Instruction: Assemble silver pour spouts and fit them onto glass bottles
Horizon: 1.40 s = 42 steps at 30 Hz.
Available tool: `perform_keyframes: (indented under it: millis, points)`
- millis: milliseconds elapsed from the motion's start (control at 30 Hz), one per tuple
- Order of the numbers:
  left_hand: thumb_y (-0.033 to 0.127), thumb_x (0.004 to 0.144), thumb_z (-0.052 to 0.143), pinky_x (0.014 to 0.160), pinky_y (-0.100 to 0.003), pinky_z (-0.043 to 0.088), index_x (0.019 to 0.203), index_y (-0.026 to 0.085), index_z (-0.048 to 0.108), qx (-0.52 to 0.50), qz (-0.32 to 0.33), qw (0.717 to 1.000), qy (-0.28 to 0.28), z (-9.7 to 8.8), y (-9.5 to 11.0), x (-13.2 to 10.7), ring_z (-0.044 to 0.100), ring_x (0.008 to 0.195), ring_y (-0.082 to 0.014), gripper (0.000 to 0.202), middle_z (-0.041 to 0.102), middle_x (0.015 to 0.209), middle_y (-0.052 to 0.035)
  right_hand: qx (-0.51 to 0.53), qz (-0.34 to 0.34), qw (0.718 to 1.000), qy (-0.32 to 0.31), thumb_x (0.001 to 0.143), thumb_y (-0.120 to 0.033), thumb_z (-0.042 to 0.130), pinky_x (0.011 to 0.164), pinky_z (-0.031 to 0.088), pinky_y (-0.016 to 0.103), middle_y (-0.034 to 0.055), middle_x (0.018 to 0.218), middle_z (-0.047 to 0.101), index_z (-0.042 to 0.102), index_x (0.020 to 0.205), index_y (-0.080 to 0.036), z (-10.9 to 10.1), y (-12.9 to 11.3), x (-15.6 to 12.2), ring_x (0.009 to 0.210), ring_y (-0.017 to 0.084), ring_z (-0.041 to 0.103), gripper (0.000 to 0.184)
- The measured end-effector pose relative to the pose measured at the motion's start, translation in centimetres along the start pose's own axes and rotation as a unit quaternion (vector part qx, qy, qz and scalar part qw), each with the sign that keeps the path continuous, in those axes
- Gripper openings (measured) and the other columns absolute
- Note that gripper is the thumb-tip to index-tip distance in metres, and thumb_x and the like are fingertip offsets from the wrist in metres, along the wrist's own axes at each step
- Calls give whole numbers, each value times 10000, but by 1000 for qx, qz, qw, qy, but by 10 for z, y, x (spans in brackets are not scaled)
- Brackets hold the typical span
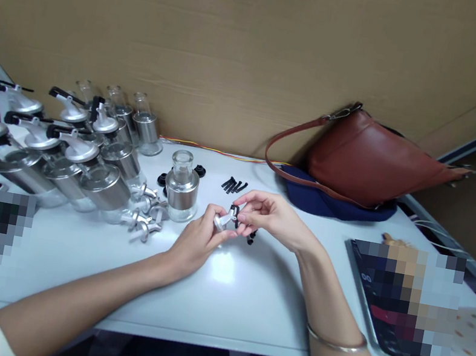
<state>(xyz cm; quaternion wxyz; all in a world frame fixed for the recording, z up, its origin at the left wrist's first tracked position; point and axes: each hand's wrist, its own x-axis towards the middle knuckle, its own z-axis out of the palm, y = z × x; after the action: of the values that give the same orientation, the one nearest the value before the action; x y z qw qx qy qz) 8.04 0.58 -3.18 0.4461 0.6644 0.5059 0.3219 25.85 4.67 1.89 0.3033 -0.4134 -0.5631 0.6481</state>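
My left hand (198, 238) pinches a small silver-grey bottle lid (224, 220) above the middle of the table. At the lid's upper end, the fingers of my right hand (269, 215) close on a small black lever piece (235, 209). The lever meets the lid; whether it is fastened I cannot tell. Partly hidden beneath my right hand are small black parts (251, 237). Just left of my hands stands an open glass bottle with a metal band (182, 193). Several loose silver lid parts (145, 215) lie beside it.
Several lidded bottles (103, 182) with black levers crowd the left side. Black levers (233, 186) and round black stoppers (200, 171) lie farther back. A brown bag (361, 157) rests on dark blue cloth (334, 204) at back right. A tray-like item (366, 286), partly blurred, lies right.
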Motion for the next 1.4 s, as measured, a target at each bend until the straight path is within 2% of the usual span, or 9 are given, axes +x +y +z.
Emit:
perform_keyframes:
  millis: [167, 367, 500, 733, 900, 1033, 1233, 1400]
  points:
    - [355, 847, 509, 602, -263, 310, 1029, 219, 378, 11, -2, 1000, -12, 1, 1, 0, 481, 585, -161, 263, 422, 587, 85, -6, 10, 1000, -18, 614, -284, 831, 508, 519, 207, -16, 596, 686, 637, 916, -141, -3, 1, -1, 506, 112, 654, 387]
    - [393, 859, 489, 597, -265, 310, 1052, 213, 371, -2, -7, 1000, -19, -1, 1, 2, 478, 590, -162, 289, 438, 623, 71, -38, -35, 998, -25, 690, -310, 779, 539, 493, 234, -8, 621, 687, 658, 898, -151, -3, 5, 1, 529, 108, 618, 289]
    - [401, 869, 475, 608, -256, 318, 1041, 215, 372, -17, 22, 1000, -8, -3, 0, 2, 470, 619, -148, 274, 453, 664, 63, -42, -59, 997, -1, 699, -274, 767, 576, 461, 233, -29, 632, 681, 605, 972, -176, -3, 7, 2, 547, 100, 581, 332]
    - [405, 878, 474, 603, -254, 329, 1028, 216, 385, -31, 22, 999, -21, -4, 1, 0, 442, 569, -128, 258, 430, 619, 82, -86, -100, 991, 20, 650, -238, 786, 676, 470, 258, 12, 781, 672, 662, 813, -160, -5, 8, 3, 719, 127, 606, 219]
    - [380, 852, 507, 597, -251, 329, 972, 221, 392, -55, 23, 998, -1, -4, 2, 1, 442, 556, -113, 231, 423, 629, 84, -75, -103, 991, 47, 659, -288, 788, 697, 486, 290, 10, 754, 660, 687, 844, -168, -5, 9, 3, 714, 141, 610, 243]
    - [383, 845, 517, 587, -249, 314, 967, 223, 389, -62, 16, 998, 2, -5, 2, 1, 402, 564, -106, 239, 388, 642, 84, -87, -124, 986, 68, 649, -283, 795, 733, 496, 299, 33, 833, 686, 713, 815, -174, -4, 8, 4, 779, 155, 618, 215]
    - [393, 811, 574, 599, -251, 327, 978, 223, 382, -82, 10, 997, -1, -5, 2, 1, 413, 585, -102, 306, 393, 671, 81, -67, -98, 992, 54, 638, -310, 810, 714, 516, 314, 28, 796, 706, 715, 830, -178, -2, 10, 3, 729, 156, 643, 252]
    - [402, 799, 601, 583, -242, 319, 955, 224, 380, -93, 8, 996, 4, -5, 2, 2, 403, 572, -97, 324, 390, 649, 90, -50, -107, 991, 58, 628, -325, 817, 722, 524, 319, 31, 788, 714, 709, 807, -173, 0, 11, 5, 733, 160, 655, 259]
